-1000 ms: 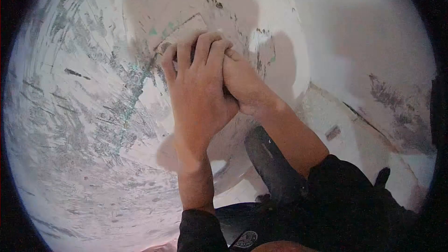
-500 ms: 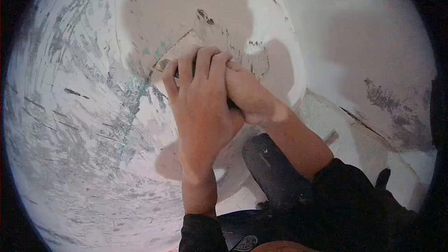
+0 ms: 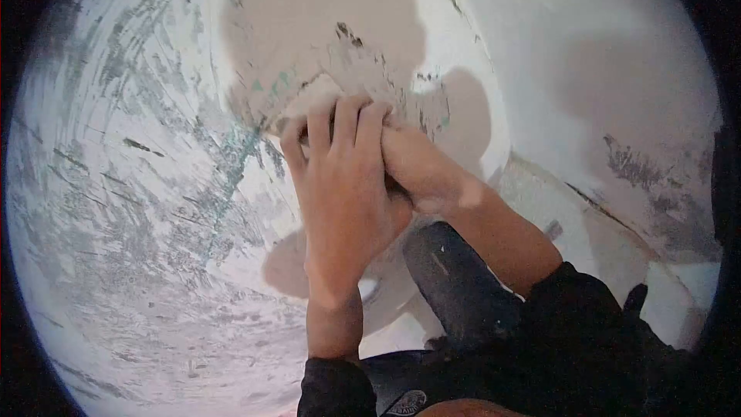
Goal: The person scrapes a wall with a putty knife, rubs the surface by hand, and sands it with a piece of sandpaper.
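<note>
Two dark sleeves fill the bottom of the frame, yours, with a dark trouser leg (image 3: 455, 286) rising between them just right of centre; a small round logo sits at the lower edge on the dark cloth

Above that, your left hand (image 3: 343, 185) lies in the middle of the frame, palm down, its fingers curled narrow over the back of a flat scraper blade (image 3: 309, 96). Your right hand (image 3: 424, 170) comes in from the lower right and tucks in beside and partly under the left, the two touching; it is folded tight, and what it grips is hidden under the left hand, so you cannot tell exactly what it holds, though a dark bit of handle shows between the two hands

Only the pale upper edge of the blade shows, just beyond your left fingertips (image 3: 340, 112), above centre, pressed flat against the white wall (image 3: 139, 185). It is blurred

Beyond and around it, the wall carries grey-green scrape marks across the whole left half of the frame, and a dark fleck just above the blade. At upper centre a shadow falls over the plaster. At right, a pale ledge (image 3: 587, 216) with a dark seam runs diagonally toward the lower right
</note>
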A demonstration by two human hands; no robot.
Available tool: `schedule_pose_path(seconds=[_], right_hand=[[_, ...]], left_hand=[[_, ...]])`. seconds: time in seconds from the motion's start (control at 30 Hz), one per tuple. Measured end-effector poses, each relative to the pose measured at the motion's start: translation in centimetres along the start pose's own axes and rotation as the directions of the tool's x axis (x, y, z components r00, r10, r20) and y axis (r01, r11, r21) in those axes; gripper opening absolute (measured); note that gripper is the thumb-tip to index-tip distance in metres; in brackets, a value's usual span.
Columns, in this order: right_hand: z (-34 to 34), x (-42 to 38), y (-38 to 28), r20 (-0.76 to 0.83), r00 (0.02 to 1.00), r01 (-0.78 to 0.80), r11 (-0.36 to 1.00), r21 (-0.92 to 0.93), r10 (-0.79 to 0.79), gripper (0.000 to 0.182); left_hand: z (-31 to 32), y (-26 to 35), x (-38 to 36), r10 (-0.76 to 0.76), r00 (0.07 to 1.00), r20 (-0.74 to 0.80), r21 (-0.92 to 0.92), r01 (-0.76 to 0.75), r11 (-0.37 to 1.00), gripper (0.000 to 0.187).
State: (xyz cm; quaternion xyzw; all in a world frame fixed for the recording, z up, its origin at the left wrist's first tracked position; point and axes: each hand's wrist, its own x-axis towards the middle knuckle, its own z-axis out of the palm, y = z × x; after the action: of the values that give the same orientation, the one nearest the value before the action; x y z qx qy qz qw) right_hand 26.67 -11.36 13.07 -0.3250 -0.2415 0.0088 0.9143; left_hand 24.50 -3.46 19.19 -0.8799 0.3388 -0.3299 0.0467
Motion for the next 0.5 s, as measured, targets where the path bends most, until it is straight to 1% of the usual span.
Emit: schedule_pose_path(seconds=[0.03,0.07,0.1,0.13,0.17,0.2,0.27,0.33,0.4,0.47,0.5], right_hand=[[0.2,0.2,-0.4,-0.026,0.992,-0.115,0.975,0.188,0.122,0.031],[0.3,0.5,-0.7,-0.024,0.992,-0.121,0.975,0.184,0.127,0.031],[0.4,1.0,-0.8,-0.047,0.991,-0.121,0.983,0.135,0.128,0.032],[0.7,0.9,-0.5,-0.072,0.989,-0.124,0.988,0.097,0.131,0.032],[0.5,0.7,-0.5,-0.025,0.997,-0.075,0.992,0.106,0.078,0.034],[0.7,0.9,-0.6,-0.018,0.996,-0.08,0.991,0.105,0.083,0.034],[1.0,1.5,-0.6,-0.007,0.998,-0.067,0.989,0.135,0.069,0.034],[1.1,0.8,0.4,-0.042,0.996,-0.072,0.977,0.202,0.082,0.034],[0.6,0.8,0.9,-0.053,0.996,-0.065,0.974,0.215,0.078,0.034],[-0.8,1.3,1.7,0.05,0.992,-0.129,0.956,0.265,0.12,0.033],[-0.9,1.4,1.7,0.051,0.991,-0.131,0.956,0.261,0.122,0.033]], left_hand=[[0.5,-0.3,0.1,-0.022,0.999,-0.038,-0.003,0.022,1.0,0.058],[0.8,-0.4,-0.2,-0.053,0.997,-0.056,-0.011,0.053,0.999,0.058],[0.9,-1.0,0.4,-0.058,0.996,-0.068,-0.043,0.055,0.998,0.057],[0.3,-0.5,-0.2,-0.061,0.997,-0.043,-0.044,0.059,0.997,0.057],[-0.4,0.0,-0.2,-0.044,0.999,-0.007,-0.045,0.044,0.998,0.056],[-1.0,0.3,-0.3,-0.036,0.999,0.026,-0.042,0.037,0.998,0.055],[-0.9,-0.2,-0.4,-0.059,0.997,0.039,-0.07,0.062,0.996,0.052],[-0.5,-1.3,0.2,0.016,1.0,-0.014,-0.08,-0.017,0.997,0.051],[-0.8,-0.7,0.0,0.011,0.999,-0.034,-0.09,-0.014,0.996,0.05],[-0.4,-0.6,0.1,-0.009,1.0,-0.019,-0.078,0.008,0.997,0.051],[0.0,-1.1,0.5,-0.008,0.999,-0.031,-0.073,0.006,0.997,0.051]])
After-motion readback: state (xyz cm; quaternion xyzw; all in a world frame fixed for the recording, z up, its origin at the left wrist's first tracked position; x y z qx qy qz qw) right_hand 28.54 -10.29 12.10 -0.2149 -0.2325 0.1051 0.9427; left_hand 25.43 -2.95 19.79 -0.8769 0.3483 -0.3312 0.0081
